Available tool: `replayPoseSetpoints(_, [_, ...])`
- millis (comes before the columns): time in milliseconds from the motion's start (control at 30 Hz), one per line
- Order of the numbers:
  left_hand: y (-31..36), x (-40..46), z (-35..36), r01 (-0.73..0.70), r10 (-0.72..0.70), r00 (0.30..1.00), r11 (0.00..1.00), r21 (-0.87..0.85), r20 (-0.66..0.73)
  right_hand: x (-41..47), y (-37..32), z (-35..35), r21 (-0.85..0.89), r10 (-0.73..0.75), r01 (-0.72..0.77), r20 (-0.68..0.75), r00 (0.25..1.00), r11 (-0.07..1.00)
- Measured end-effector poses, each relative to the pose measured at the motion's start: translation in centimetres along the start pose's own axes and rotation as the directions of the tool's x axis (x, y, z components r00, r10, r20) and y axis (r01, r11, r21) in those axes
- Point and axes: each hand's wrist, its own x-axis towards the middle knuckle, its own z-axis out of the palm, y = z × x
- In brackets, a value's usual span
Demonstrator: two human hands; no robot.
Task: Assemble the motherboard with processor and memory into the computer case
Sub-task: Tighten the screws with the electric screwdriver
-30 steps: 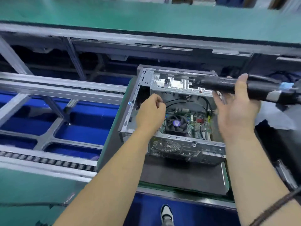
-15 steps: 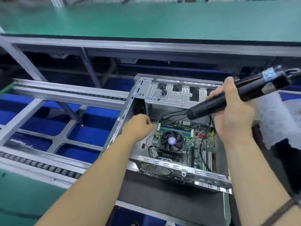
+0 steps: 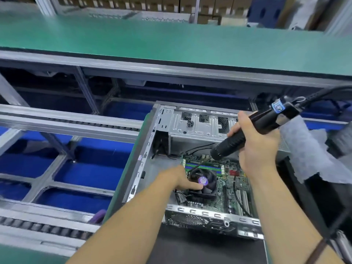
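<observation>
Green-topped workbench (image 3: 171, 40) across the far side, roller conveyor frame (image 3: 66, 121) to the left with blue bins below.

Open computer case (image 3: 192, 130) lying on its side on a dark mat (image 3: 209, 248), side panel off, rear I/O edge nearest the camera. Drive cage plate at the far end, small cluster of dark screws (image 3: 190, 123) sitting on it.

Motherboard (image 3: 226, 189) already inside the case, flat on the tray, toward the right half. CPU cooler fan (image 3: 203, 182) mounted on it, so processor judged fitted underneath. Memory sticks (image 3: 202, 166) seated in the slots just beyond the fan. Thin black cables draped over the board's far edge and right side.

Corded electric screwdriver (image 3: 247, 134) angled down-left, bit reaching toward the board's far-left corner near the memory; cannot tell whether the tip is on a screw. Right hand (image 3: 255, 149) wrapped round the driver barrel, fingers curled tight on it.

Left hand (image 3: 182, 180) low at the fan's left edge, one fingertip extended onto the fan hub, other fingers loosely bent; cannot tell whether anything is pinched beneath.

Status estimate: placement done, CPU and RAM done. Remaining: board screws, likely just starting; no driven screws discernible at this resolution. Cable hookup also unconfirmed.
</observation>
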Motion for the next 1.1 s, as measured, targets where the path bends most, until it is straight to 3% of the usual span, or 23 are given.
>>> replayPoseSetpoints(200, [0.6,-0.2,0.7,0.001,0.038,0.977,0.984,0.179,-0.211,0.6,-2.1,-0.5,-0.005,-0.081,0.081,-0.02,0.997,0.997])
replayPoseSetpoints(333, [3.2,0.0,0.5,-0.192,0.316,0.888,0.915,0.356,-0.333,1.8,-4.3,-2.0,-0.063,-0.174,0.17,-0.063,0.983,0.983])
replayPoseSetpoints(400, [4.4,-0.1,0.8,-0.244,0.372,0.889,0.878,0.411,-0.266,2.0,-4.6,-2.4,-0.096,-0.184,0.177,-0.064,0.981,0.979])
replayPoseSetpoints(533, [5.2,0.6,1.8,-0.269,0.284,0.959,0.884,0.383,0.017,1.7,-4.3,-2.8,-0.113,-0.178,0.169,-0.071,0.981,0.979])
replayPoseSetpoints(633, [5.7,1.0,1.9,-0.239,0.221,0.971,0.86,0.45,0.093,1.7,-4.2,-3.3,-0.154,-0.183,0.177,-0.027,0.983,0.972])
replayPoseSetpoints(800, [7.4,1.1,2.3,-0.144,0.124,0.99,0.786,0.601,0.074,1.9,-4.2,-4.0,-0.101,-0.144,0.141,-0.024,0.989,0.985])
replayPoseSetpoints(1100, [7.5,0.3,3.0,-0.108,0.168,0.985,0.74,0.664,-0.028,2.0,-3.4,-4.1,-0.218,-0.121,0.114,-0.017,0.993,0.969])
